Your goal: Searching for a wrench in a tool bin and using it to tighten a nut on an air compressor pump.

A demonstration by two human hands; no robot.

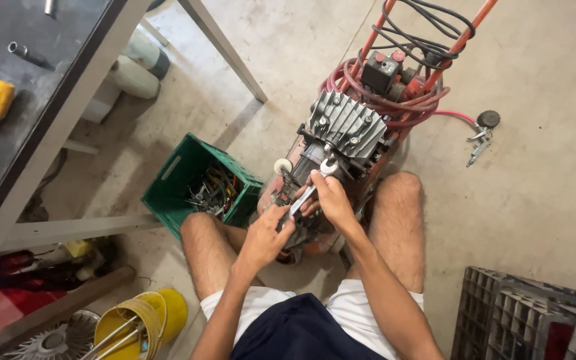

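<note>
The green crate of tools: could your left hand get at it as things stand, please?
Probably yes: the green crate sits open-topped just beyond the left knee, nothing covers it, though the left hand is on the compressor.

The wrench (309, 190) is bright, polished metal. The compressor's finned cylinder head (346, 124) is dull grey cast metal, its hose (408, 107) matt red rubber. The crate (175, 180) is green plastic, the floor (541, 200) rough pale concrete, the workbench top (28, 100) dark and dusty.

Red air compressor (341, 160) on concrete floor between bare knees, finned grey cylinder head on top, red hose coiled behind, silver spanner (308, 193) slanted against motor housing, jaw end uppermost, gripped mid-shaft
</note>
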